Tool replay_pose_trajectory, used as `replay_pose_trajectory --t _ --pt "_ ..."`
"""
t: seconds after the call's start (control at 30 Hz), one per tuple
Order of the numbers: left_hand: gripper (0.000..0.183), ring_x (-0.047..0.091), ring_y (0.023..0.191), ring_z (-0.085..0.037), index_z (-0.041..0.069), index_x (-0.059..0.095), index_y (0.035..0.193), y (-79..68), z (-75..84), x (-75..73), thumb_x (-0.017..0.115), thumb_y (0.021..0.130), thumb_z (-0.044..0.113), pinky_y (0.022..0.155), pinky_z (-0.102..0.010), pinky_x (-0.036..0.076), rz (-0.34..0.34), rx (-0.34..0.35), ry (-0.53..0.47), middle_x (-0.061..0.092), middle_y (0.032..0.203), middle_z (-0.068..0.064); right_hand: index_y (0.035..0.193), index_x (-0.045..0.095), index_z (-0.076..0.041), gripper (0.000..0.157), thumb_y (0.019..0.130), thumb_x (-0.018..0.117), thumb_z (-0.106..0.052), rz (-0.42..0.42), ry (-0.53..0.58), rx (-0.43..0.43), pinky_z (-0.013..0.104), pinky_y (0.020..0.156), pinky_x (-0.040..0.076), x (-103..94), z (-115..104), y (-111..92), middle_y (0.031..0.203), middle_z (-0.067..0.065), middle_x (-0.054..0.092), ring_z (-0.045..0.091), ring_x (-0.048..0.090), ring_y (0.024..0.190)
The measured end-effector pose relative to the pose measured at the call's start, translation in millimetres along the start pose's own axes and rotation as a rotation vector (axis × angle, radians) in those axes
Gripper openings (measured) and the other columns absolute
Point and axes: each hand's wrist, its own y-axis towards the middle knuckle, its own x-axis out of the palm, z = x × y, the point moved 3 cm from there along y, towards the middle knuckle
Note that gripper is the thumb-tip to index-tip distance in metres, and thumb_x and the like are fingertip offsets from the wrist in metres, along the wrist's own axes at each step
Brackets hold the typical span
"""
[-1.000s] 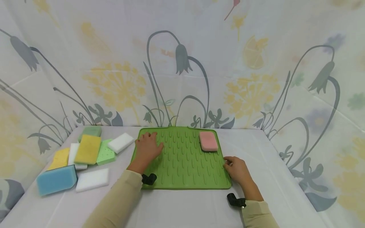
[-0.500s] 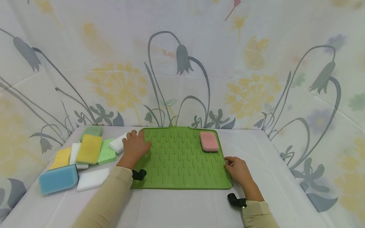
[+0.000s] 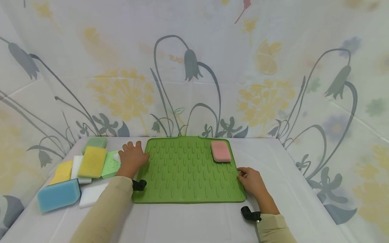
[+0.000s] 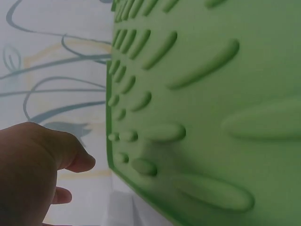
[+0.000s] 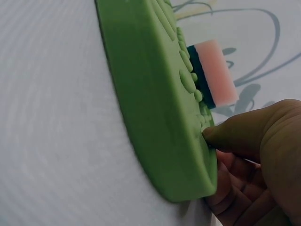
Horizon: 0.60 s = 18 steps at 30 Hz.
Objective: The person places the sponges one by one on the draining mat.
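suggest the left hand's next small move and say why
Probably lower the left hand to pinch the white block it partly hides: that hand appears empty, while the right hand pinches the edge of the green mat, which bears just one pink sponge.

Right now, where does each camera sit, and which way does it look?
Head: on the person's head, looking forward and down at the green mat, the pile of sponges and the flowered backdrop; both sleeves, the left hand and the right hand show.
Left wrist: on that wrist, looking across the mat toward the backdrop; part of the left hand shows.
Right wrist: on that wrist, looking along the mat's edge; the right hand's fingers show there.
Shared: head and right wrist both show the pink sponge.
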Motion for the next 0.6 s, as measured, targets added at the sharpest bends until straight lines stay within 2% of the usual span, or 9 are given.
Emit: replay_pose_trajectory --t 0.33,0.6 --pt "0.066 0.028 0.124 -0.058 -0.006 0.034 0.141 10.9 -19.2 5.0 0.049 0.093 0.037 0.095 -0.071 0.027 -0.084 -0.038 0.012 0.03 0.133 -0.045 0.123 0.064 0.003 0.036 0.089 0.061 -0.011 -0.003 0.01 0.003 0.027 0.06 0.043 1.1 0 0 0.093 0.009 0.065 0.014 0.054 0.071" --pt "0.065 0.026 0.125 -0.06 -0.008 0.035 0.141 15.1 -26.1 5.2 0.046 0.092 0.034 0.097 -0.075 0.023 -0.103 -0.05 0.016 0.03 0.133 -0.047 0.123 0.063 0.002 0.036 0.09 0.061 -0.012 0.002 0.008 0.006 0.027 0.06 0.043 0.5 2 1 0.093 0.008 0.064 0.014 0.053 0.07"
